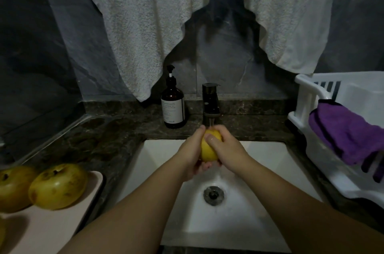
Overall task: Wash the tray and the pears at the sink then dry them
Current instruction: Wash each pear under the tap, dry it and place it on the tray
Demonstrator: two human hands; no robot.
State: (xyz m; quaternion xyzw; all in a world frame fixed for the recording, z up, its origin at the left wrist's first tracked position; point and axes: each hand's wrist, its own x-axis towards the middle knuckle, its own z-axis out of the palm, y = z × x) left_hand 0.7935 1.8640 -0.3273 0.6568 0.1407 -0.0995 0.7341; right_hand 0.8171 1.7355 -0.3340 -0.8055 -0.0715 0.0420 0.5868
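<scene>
A yellow pear (208,145) is held between both hands over the white sink (270,162), right under the running black tap (211,104). My left hand (192,154) cups it from the left and below. My right hand (225,150) wraps over its right side, fingers lying on the fruit. Two more yellow-green pears (59,186) (12,188) sit on a pale pink tray (62,220) on the counter at the left. A purple cloth (345,135) hangs over the rim of a white dish rack (301,108) at the right.
A brown pump soap bottle (173,106) stands left of the tap. A white towel (187,15) hangs on the wall above. A clear glass tray (62,129) lies on the dark marble counter at the left. The drain (214,194) is below the hands.
</scene>
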